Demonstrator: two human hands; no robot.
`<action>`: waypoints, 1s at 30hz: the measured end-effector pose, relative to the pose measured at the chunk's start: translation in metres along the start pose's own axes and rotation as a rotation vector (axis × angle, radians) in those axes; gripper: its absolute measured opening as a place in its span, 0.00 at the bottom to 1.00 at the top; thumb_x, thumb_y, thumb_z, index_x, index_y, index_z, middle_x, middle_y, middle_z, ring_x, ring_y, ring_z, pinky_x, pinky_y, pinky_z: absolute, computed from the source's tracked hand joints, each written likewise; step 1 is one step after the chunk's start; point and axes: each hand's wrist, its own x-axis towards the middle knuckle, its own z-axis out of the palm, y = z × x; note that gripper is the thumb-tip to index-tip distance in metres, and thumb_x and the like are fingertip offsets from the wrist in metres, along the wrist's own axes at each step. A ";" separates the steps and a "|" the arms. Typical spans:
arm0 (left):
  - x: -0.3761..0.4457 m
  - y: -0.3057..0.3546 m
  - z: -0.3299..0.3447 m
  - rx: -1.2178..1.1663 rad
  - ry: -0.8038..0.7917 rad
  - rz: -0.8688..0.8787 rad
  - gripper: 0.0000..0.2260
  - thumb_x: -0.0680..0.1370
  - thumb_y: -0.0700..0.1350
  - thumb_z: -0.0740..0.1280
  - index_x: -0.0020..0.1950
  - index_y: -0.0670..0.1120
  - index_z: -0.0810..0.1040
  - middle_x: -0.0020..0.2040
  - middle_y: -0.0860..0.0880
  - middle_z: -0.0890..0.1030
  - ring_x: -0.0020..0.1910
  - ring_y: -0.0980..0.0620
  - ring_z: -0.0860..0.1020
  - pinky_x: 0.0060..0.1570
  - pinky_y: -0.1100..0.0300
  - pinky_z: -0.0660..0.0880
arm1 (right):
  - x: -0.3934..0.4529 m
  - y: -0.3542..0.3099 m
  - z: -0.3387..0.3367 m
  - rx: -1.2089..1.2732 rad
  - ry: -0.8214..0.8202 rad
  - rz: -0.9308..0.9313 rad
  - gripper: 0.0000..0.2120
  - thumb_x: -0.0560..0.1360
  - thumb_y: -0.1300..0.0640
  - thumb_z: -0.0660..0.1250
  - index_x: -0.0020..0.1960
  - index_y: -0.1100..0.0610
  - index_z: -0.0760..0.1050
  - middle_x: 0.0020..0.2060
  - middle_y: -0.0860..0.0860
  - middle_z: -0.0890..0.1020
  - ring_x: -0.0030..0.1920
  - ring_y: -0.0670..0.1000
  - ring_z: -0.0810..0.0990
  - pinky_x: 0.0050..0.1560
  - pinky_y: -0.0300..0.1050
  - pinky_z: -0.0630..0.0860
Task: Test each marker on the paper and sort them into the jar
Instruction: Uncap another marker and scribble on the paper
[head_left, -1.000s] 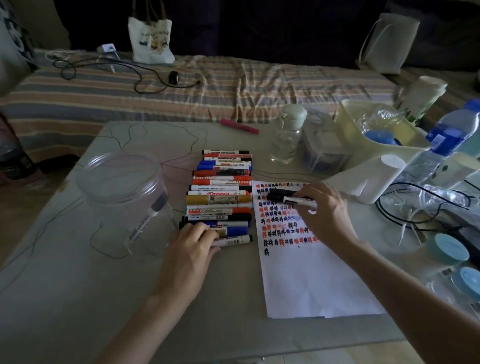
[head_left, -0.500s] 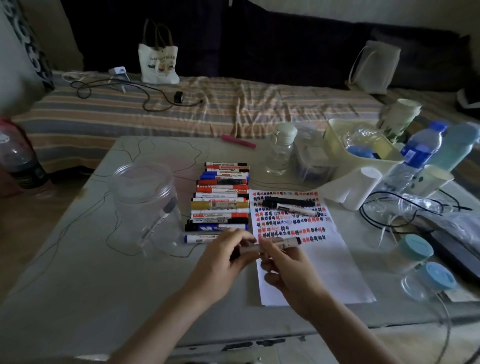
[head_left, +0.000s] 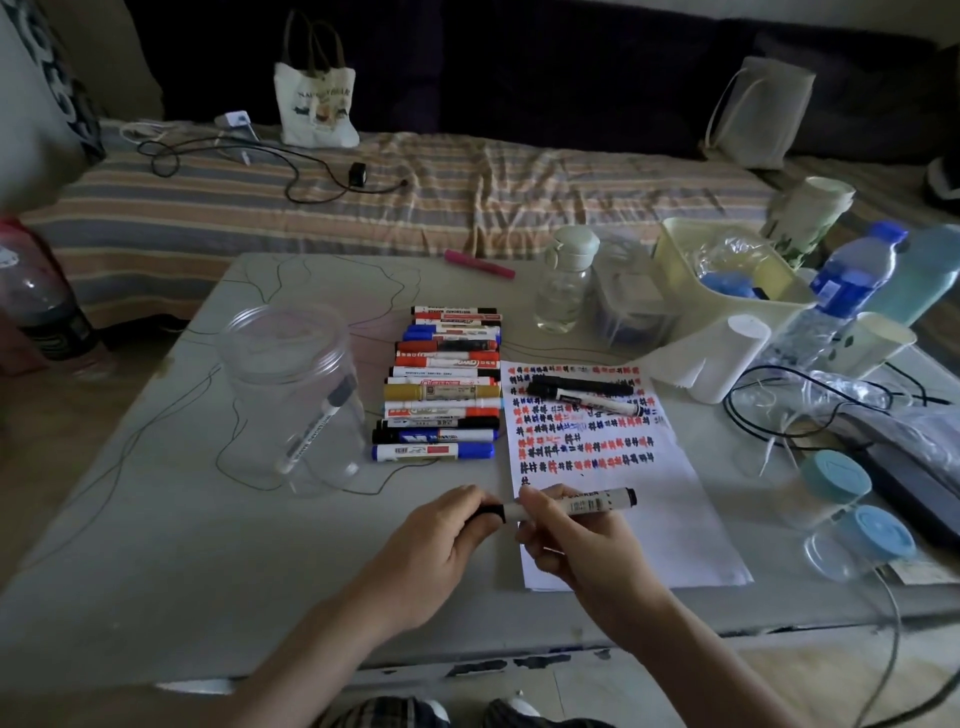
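Both hands hold one white marker with black ends (head_left: 582, 503) level above the near part of the paper (head_left: 649, 519). My left hand (head_left: 441, 540) grips its black cap end. My right hand (head_left: 576, 540) holds the white barrel. The paper carries rows of red, black and blue test marks. Two black markers (head_left: 582, 392) lie on its far end. A row of several markers (head_left: 441, 384) lies left of the paper. The clear jar (head_left: 291, 395) stands further left with one white marker inside it.
A pink marker (head_left: 479, 263) lies at the table's far edge. To the right stand a small clear bottle (head_left: 566, 280), a yellow tub (head_left: 727, 270), a paper roll (head_left: 711, 358), water bottles, blue-lidded jars (head_left: 852, 509) and cables. A striped bed lies behind the table.
My left hand picked a marker from the near end of the row and brought it over the paper's near part. My right hand left the black markers and joined it on the barrel.
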 end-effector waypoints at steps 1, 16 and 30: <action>0.000 0.001 -0.001 -0.026 -0.024 -0.018 0.09 0.81 0.53 0.58 0.51 0.50 0.75 0.41 0.53 0.77 0.41 0.53 0.76 0.43 0.54 0.74 | 0.000 0.000 -0.001 -0.038 -0.012 -0.030 0.12 0.71 0.51 0.71 0.41 0.62 0.77 0.31 0.56 0.79 0.30 0.48 0.75 0.29 0.36 0.70; 0.008 0.026 -0.010 -0.561 -0.028 -0.256 0.14 0.77 0.53 0.62 0.55 0.49 0.81 0.41 0.60 0.81 0.41 0.61 0.76 0.43 0.70 0.72 | -0.003 -0.025 -0.024 -0.620 -0.347 -0.079 0.17 0.80 0.48 0.60 0.53 0.61 0.79 0.31 0.47 0.77 0.31 0.45 0.71 0.32 0.35 0.69; 0.036 0.000 -0.022 -1.214 0.649 -0.725 0.11 0.81 0.46 0.61 0.57 0.39 0.76 0.47 0.46 0.85 0.44 0.56 0.81 0.47 0.65 0.78 | 0.005 0.024 -0.014 -1.062 0.182 -0.695 0.10 0.78 0.54 0.68 0.39 0.55 0.78 0.26 0.45 0.70 0.27 0.47 0.68 0.27 0.42 0.66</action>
